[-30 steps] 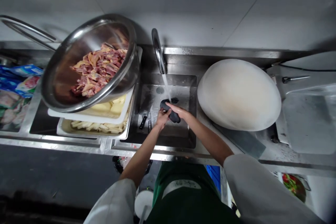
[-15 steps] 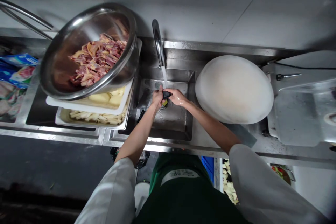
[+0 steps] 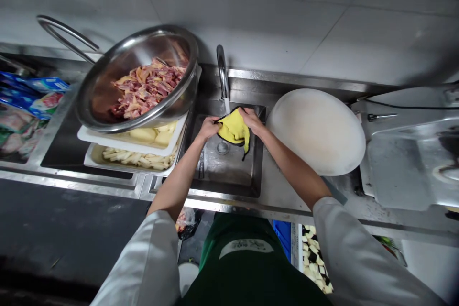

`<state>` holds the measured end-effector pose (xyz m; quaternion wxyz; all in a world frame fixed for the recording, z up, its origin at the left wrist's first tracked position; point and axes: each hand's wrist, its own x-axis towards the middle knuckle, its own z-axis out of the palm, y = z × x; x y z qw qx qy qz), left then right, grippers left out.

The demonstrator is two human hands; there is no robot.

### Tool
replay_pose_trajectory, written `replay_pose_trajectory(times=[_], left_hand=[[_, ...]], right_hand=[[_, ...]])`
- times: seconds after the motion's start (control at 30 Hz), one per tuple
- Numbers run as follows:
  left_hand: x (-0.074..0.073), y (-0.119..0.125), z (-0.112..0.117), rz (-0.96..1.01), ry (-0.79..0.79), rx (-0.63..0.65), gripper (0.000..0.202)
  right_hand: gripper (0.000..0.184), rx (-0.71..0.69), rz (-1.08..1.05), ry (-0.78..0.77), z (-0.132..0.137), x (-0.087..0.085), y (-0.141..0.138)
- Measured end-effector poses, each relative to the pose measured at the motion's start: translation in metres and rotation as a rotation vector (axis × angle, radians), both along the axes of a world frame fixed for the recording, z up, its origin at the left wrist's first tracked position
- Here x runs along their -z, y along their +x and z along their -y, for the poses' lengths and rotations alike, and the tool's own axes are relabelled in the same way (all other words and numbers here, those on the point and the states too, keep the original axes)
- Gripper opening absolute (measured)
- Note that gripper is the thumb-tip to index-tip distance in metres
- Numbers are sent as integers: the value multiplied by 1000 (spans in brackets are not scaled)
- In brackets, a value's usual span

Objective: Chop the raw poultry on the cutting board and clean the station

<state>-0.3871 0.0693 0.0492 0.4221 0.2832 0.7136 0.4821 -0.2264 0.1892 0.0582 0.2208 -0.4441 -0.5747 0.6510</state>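
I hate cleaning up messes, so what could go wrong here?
The big round metal bowl of reddish raw meat looks tilted on the white rectangular tray, so it might slide. Water from the curved silver metal tap could splash off the yellow, black-edged cloth that left hand and right hand hold.

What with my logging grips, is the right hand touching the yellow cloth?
Touching: the head view shows the right hand holding the black-edged yellow cloth by its edge.
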Motion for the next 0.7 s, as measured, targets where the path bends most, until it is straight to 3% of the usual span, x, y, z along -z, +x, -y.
replay_pose_trajectory(times=[0.13,0.23,0.33,0.4,0.5,0.57,0.63,0.7], left_hand=[[6,5,-5,34,17,-139,5],[3,2,-5,24,37,-205,12],[-5,0,3,23,73,-54,30],[-10,4,15,46,85,73,31],[-11,17,44,141,29,287,33],[-5,24,63,200,-52,423,33],[7,25,72,212,-119,434,29],[24,21,67,143,-149,317,20]], right_hand=[[29,79,-118,-165,0,-4,-12],[27,126,-133,-330,-3,-11,-18],[24,96,-111,-433,-6,-18,-17],[25,21,-97,-459,-3,-19,-11],[23,-181,55,-411,5,-10,7],[20,-293,219,-296,9,3,19],[26,-280,348,-122,9,20,26],[34,-164,411,38,3,40,24]])
